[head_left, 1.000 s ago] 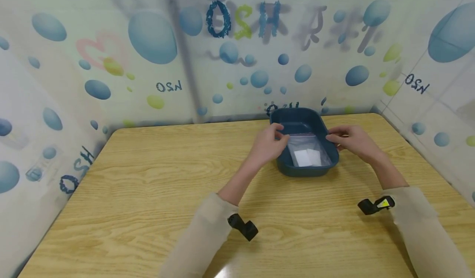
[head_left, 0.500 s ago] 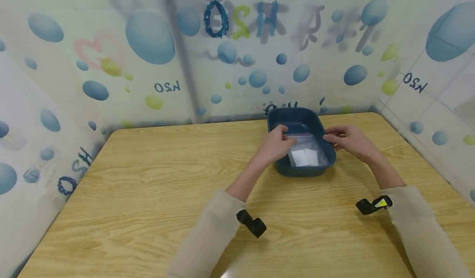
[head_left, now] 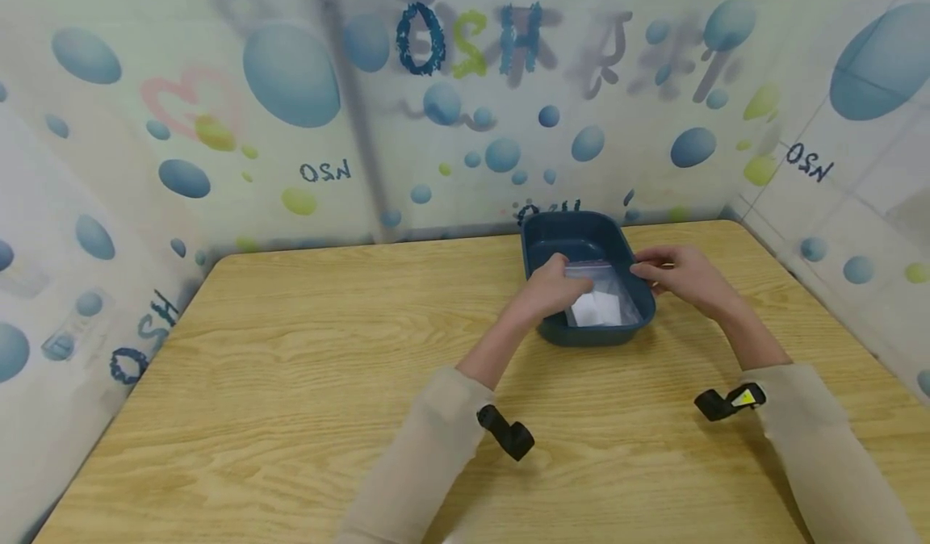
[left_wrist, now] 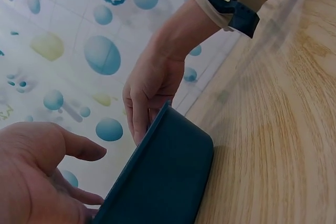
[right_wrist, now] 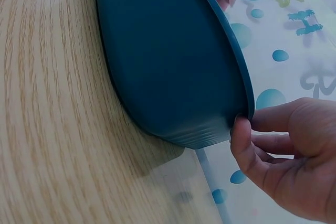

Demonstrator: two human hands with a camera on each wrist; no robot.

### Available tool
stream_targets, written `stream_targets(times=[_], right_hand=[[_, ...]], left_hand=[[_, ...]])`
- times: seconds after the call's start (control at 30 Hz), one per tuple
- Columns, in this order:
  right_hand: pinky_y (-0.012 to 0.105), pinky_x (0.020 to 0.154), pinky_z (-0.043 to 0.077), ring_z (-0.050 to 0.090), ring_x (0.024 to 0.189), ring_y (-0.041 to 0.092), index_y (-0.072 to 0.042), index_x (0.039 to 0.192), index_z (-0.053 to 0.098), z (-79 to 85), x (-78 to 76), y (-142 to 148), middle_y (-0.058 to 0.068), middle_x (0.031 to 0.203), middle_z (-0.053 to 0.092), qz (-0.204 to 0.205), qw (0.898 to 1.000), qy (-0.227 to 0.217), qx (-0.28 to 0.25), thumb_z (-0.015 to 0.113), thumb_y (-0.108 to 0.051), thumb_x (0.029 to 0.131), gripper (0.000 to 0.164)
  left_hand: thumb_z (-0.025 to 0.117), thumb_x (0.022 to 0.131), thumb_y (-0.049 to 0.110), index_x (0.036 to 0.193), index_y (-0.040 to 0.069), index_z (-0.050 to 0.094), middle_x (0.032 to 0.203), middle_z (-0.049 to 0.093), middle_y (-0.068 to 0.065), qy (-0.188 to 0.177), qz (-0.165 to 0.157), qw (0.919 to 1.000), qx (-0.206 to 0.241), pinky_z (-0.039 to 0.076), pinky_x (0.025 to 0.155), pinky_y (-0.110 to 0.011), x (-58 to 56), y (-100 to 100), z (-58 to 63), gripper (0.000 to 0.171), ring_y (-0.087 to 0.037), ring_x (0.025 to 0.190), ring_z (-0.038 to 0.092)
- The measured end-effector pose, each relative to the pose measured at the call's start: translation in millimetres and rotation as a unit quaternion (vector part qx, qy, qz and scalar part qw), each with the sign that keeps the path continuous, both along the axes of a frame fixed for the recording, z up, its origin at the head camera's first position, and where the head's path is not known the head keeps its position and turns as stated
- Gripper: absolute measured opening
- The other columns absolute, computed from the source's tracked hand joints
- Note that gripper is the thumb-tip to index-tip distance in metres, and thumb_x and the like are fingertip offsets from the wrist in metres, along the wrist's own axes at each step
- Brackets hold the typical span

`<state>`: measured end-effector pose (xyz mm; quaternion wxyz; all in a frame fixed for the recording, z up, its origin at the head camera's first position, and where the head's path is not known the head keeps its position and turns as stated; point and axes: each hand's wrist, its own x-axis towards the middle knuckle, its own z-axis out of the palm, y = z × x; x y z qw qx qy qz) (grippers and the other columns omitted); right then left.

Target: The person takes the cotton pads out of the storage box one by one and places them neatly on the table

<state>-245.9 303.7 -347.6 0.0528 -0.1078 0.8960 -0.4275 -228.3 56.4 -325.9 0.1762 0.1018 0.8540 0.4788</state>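
A dark blue plastic bin [head_left: 596, 336] stands at the back right of the wooden table. Inside it lies a clear zip-top bag [head_left: 621, 302] with white flat pieces in it, leaning toward the front wall. My left hand [head_left: 548, 290] reaches over the bin's left side and covers part of the bag. Its thumb and fingers are spread apart in the left wrist view. The right hand [head_left: 683, 276] holds the bin's right rim, thumb outside and forefinger over the edge, as the right wrist view shows. The bin wall [left_wrist: 163, 171] hides the bag from the left wrist camera.
The wooden table [head_left: 327, 366] extends left and forward of the bin. Close behind the bin rises a wall [head_left: 465, 181] covered with blue and yellow bubbles and letters. Black wrist cameras [head_left: 506, 433] sit on both sleeves.
My left hand has moved right from the bin's left rim to over the bag. The right hand stays at the right rim, and the bin and bag look unmoved.
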Motion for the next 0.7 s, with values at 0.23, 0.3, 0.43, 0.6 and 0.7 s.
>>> stream_targets(times=[0.23,0.3,0.43,0.6,0.7], right_hand=[[0.033,0.076,0.059,0.063,0.085,0.01,0.014,0.137,0.051,-0.5,-1.4,-0.8,0.031,0.127,0.058,0.003,1.0,-0.006,-0.009,0.057,-0.022,0.105,0.049],[0.033,0.076,0.058,0.063,0.084,0.01,0.014,0.137,0.05,0.2,-1.7,-1.1,0.032,0.128,0.058,0.003,1.0,-0.008,-0.008,0.057,-0.022,0.105,0.049],[0.032,0.076,0.058,0.063,0.084,0.01,0.014,0.138,0.05,0.9,-1.8,-1.3,0.032,0.128,0.058,0.0,1.0,-0.009,-0.005,0.057,-0.022,0.105,0.049],[0.032,0.076,0.058,0.063,0.085,0.01,0.014,0.138,0.05,1.6,-0.9,-1.6,0.031,0.129,0.058,-0.002,1.0,-0.011,-0.004,0.057,-0.023,0.105,0.05],[0.032,0.076,0.058,0.063,0.084,0.011,0.014,0.137,0.05,2.1,-0.1,-1.6,0.031,0.128,0.058,-0.003,1.0,-0.01,-0.003,0.057,-0.023,0.105,0.049]], left_hand=[[0.059,0.1,0.026,0.158,0.002,0.023,0.161,0.032,-0.014,-0.035,0.012,0.9993,0.011,0.041,0.109,-0.044,0.3,3.2,-0.2,0.072,-0.028,0.141,0.04],[0.059,0.1,0.024,0.159,0.002,0.021,0.162,0.03,-0.014,-0.042,0.016,0.9989,0.013,0.042,0.108,-0.044,0.7,3.6,1.0,0.073,-0.028,0.142,0.04],[0.059,0.1,0.023,0.159,0.001,0.02,0.162,0.03,-0.014,-0.048,0.021,0.9985,0.016,0.042,0.107,-0.044,0.5,4.1,1.9,0.074,-0.027,0.139,0.042],[0.06,0.1,0.022,0.159,0.0,0.02,0.162,0.029,-0.015,-0.056,0.028,0.9977,0.025,0.042,0.107,-0.044,-1.9,5.0,0.2,0.075,-0.027,0.137,0.043],[0.059,0.101,0.022,0.159,0.0,0.019,0.164,0.025,-0.015,-0.061,0.03,0.9973,0.029,0.039,0.11,-0.044,-3.7,5.8,-1.2,0.074,-0.028,0.143,0.037]])
